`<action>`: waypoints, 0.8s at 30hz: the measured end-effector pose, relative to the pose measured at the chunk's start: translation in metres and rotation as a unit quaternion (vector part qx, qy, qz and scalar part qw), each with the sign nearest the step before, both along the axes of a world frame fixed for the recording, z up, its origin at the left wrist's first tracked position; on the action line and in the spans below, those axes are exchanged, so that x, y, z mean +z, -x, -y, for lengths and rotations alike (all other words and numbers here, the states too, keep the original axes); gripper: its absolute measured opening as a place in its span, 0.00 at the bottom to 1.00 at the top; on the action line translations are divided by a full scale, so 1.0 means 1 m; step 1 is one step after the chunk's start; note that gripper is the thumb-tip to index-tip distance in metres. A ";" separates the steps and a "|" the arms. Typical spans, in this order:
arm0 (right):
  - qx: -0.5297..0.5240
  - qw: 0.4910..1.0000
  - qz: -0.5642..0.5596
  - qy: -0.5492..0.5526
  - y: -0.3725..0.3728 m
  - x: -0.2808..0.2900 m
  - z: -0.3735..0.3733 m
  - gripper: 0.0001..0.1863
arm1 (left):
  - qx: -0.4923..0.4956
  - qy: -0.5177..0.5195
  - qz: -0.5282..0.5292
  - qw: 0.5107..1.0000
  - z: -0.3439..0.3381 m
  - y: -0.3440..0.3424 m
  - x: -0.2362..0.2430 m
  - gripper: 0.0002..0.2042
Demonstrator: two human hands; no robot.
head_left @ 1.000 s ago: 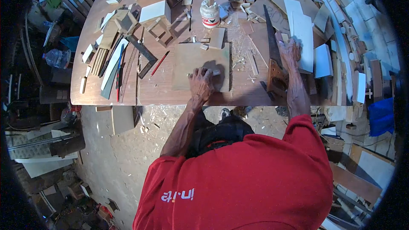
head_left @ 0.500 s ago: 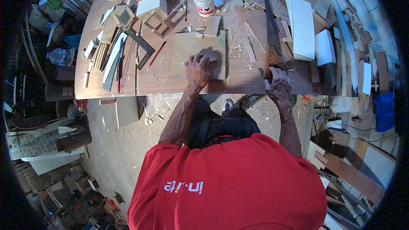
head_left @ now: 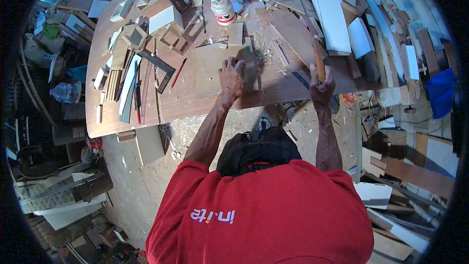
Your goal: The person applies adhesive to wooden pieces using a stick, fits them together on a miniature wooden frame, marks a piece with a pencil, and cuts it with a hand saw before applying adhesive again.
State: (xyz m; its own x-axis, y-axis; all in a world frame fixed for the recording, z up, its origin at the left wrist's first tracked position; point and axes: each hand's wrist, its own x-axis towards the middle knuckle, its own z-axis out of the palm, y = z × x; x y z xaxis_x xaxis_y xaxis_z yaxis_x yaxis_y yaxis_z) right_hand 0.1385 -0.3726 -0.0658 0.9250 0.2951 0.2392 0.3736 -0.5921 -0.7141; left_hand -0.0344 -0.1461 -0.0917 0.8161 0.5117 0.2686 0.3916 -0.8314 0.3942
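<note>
My left hand (head_left: 231, 79) rests on a thin square board (head_left: 209, 71) near the table's front edge. Its fingers are bent around a small piece of wood that they mostly hide. At the right, my right hand (head_left: 322, 87) is closed around the wooden handle (head_left: 319, 62) of a handsaw. The blade points away from me and shows almost edge-on. A small wooden block (head_left: 236, 34) lies at the board's far edge, with small offcuts (head_left: 223, 46) beside it. To the left of the board are a red pencil (head_left: 179, 72) and a dark try square (head_left: 163, 71).
A white tub (head_left: 223, 11) stands behind the board. Small wooden frames and boxes (head_left: 166, 19) crowd the far left. White-faced boards (head_left: 328, 17) lie at the right, near wood shavings (head_left: 264, 51). A dark flat strip (head_left: 300, 80) lies by the saw. Stacked timber surrounds the table (head_left: 117, 122).
My right hand has raised the saw and turned it, so the blade now shows edge-on instead of flat. My left hand stays on the board. The whole view has tilted slightly.
</note>
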 end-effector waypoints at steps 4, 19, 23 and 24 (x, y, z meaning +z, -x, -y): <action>-0.010 0.989 0.095 -0.116 0.069 0.011 0.032 0.17 | 0.022 0.010 -0.108 0.994 0.000 -0.004 -0.024 0.26; -0.041 0.938 -0.249 -0.237 0.273 -0.006 0.097 0.17 | -0.074 -0.039 -0.028 0.996 -0.018 -0.018 -0.058 0.20; -0.043 0.939 -0.234 -0.249 0.281 -0.010 0.097 0.18 | -0.101 -0.026 0.062 0.993 -0.018 -0.022 -0.062 0.17; -0.037 0.939 -0.237 -0.247 0.281 -0.010 0.097 0.18 | -0.101 -0.025 0.060 0.993 -0.018 -0.023 -0.061 0.17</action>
